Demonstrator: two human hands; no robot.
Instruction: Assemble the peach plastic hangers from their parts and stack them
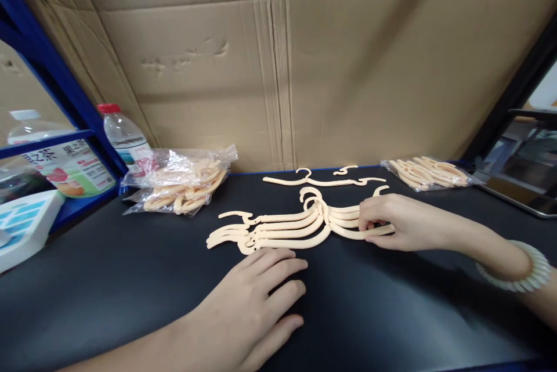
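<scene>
Several small cream plastic hangers [285, 228] lie fanned in a stack on the black tabletop [130, 285]. My right hand [398, 222] rests over the stack's right ends, fingers curled on the hanger arms. My left hand [255, 302] lies flat on the table just in front of the stack's left half, fingertips close to the hangers, holding nothing. One single hanger [324, 180] lies apart behind the stack.
Clear bags of hangers [183, 181] sit at the back left, another bag [429, 173] at the back right. A water bottle [124, 135] stands by a blue shelf frame. A cardboard wall rises behind. A tablet [520, 169] lies at the right edge.
</scene>
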